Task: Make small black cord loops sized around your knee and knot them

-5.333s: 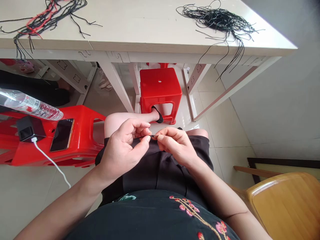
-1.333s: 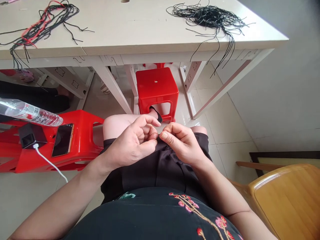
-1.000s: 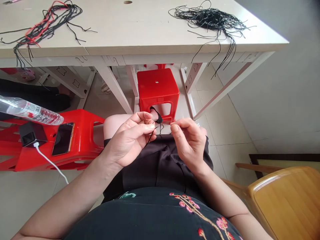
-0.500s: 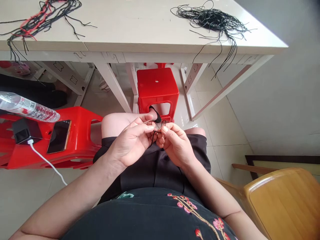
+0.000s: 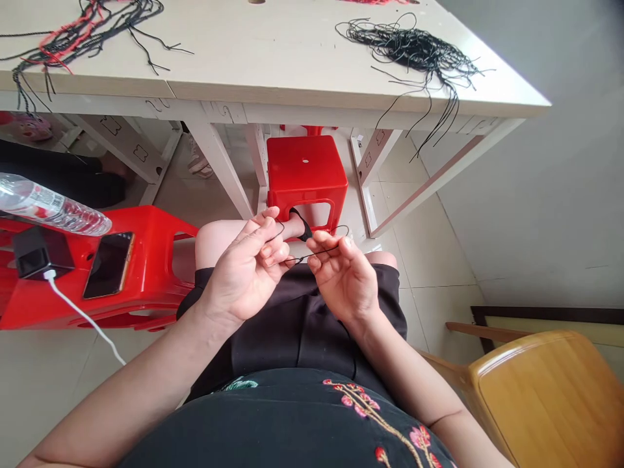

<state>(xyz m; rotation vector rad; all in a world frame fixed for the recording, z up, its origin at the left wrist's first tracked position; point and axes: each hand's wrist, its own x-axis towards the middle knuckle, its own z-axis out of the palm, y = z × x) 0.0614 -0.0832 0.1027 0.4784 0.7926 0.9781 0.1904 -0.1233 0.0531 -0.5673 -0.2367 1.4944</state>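
Observation:
A thin black cord [image 5: 316, 254] runs between my two hands above my lap, with a small knot near its middle. My left hand [image 5: 248, 266] is closed on one end, thumb against the fingers, and a bit of cord curves out past the fingertips. My right hand [image 5: 344, 276] pinches the other end between thumb and forefinger, with a short loop sticking up behind the fingers. On the table above lie a tangled bundle of black cords [image 5: 414, 49] at the right and braided black and red cords [image 5: 82, 32] at the left.
A white table [image 5: 273, 62] spans the top. Under it stands a red stool [image 5: 307, 162]. At left, another red stool [image 5: 151, 253] carries a water bottle [image 5: 53, 205], a phone [image 5: 110, 265] and a black charger [image 5: 41, 252] with a white cable. A wooden chair [image 5: 550, 390] is at right.
My hands have moved apart, drawing the cord out between them. The left hand went left and the right hand slightly right. The view has shifted a little.

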